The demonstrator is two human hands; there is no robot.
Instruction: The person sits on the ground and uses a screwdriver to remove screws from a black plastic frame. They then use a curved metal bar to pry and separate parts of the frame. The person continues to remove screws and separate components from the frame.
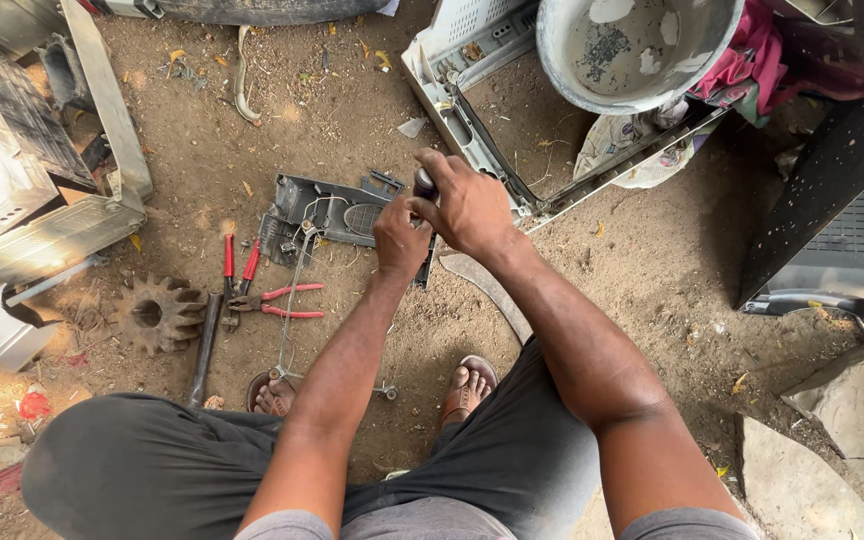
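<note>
This is an open-air scrap or repair yard with a bare dirt floor. Around a rusty gear lie red-handled pliers just to its right, a battered metal basin far beyond it, and stripped appliance casings just behind it.

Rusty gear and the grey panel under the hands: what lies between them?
In the head view, two red-handled pliers and a dark metal bar lie on the dirt between the gear and the grey panel.
</note>
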